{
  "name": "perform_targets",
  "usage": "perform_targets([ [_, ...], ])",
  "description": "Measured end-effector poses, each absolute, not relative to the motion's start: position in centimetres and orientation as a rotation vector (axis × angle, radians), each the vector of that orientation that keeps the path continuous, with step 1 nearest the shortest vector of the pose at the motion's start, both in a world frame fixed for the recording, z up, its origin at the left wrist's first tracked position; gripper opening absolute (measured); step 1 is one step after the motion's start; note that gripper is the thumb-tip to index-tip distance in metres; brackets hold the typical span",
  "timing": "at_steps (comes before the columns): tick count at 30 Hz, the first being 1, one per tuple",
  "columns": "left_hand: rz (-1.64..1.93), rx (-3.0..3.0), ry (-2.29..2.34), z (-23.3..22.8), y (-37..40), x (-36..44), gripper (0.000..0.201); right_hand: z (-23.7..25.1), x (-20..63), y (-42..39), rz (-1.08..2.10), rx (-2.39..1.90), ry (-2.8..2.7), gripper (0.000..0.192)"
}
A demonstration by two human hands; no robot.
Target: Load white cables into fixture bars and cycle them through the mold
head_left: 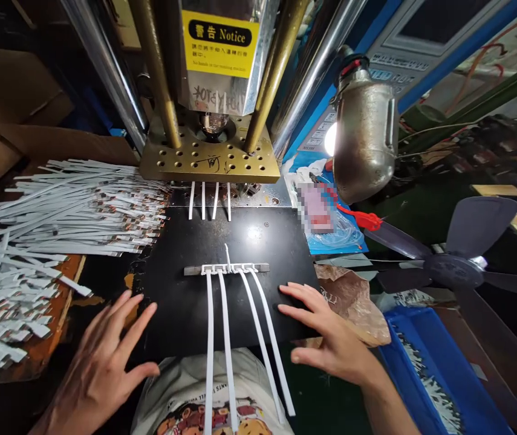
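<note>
Both hands rest flat by four white cables on a press plate

A brass-coloured drilled press block (210, 158) stands over the black flat metal plate (185, 241); four white flat cables (227, 338) run from a grey bar clip (226, 268) at mid-plate toward the person. The left hand (104, 356) and right hand (326, 332) lie open, fingers spread, holding nothing, either side of the cables
</note>
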State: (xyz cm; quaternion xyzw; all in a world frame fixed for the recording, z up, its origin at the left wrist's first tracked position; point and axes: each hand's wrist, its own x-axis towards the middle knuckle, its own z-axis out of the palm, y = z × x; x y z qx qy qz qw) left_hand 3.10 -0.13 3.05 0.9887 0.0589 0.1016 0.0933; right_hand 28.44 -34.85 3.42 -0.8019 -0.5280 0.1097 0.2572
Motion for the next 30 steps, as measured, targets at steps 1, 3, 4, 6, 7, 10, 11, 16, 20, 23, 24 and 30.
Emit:
perform_targets([
  [1,0.303,2.928,0.093,3.5,-0.4,4.4,0.063,3.9,29.2,-34.1,0.368,-2.111,-1.394,0.057],
  [3,0.358,2.925,0.035,3.9,-0.8,7.7,0.060,4.1,30.5,-31.6,0.346,-2.025,-1.304,0.053],
  [4,0.382,2.917,0.071,4.0,-1.0,9.5,0.055,3.9,31.1,-30.2,0.295,-2.003,-1.283,0.049],
  [6,0.315,2.886,0.137,4.0,-1.1,12.6,0.038,3.2,32.4,-27.4,0.221,-1.945,-1.333,0.036],
  [7,0.235,2.863,0.147,4.0,-1.1,13.9,0.027,3.0,33.2,-26.3,0.234,-1.904,-1.387,0.030],
  [10,0.039,2.784,0.104,4.2,-0.9,15.4,0.006,3.0,35.6,-23.9,0.490,-1.734,-1.534,0.022],
  [11,0.021,2.769,0.086,4.3,-0.8,15.3,0.007,3.1,36.4,-23.2,0.622,-1.679,-1.566,0.020],
  [16,0.108,2.771,-0.009,4.2,-0.5,14.2,0.016,3.3,36.9,-16.4,0.889,-1.675,-1.330,0.014],
  [20,0.261,2.780,-0.026,3.2,-0.3,13.8,0.013,1.9,37.0,-13.2,0.528,-1.786,-0.803,0.018],
  [23,0.396,2.775,-0.086,2.2,0.2,13.2,0.015,0.6,38.4,-18.5,0.362,-1.903,-0.547,0.015],
  [24,0.428,2.769,-0.095,1.9,0.4,12.9,0.018,0.3,38.7,-21.7,0.290,-1.963,-0.436,0.018],
  [30,0.622,2.691,0.140,0.8,0.2,11.7,0.050,0.4,36.1,-40.8,-0.105,-2.397,0.197,0.037],
])
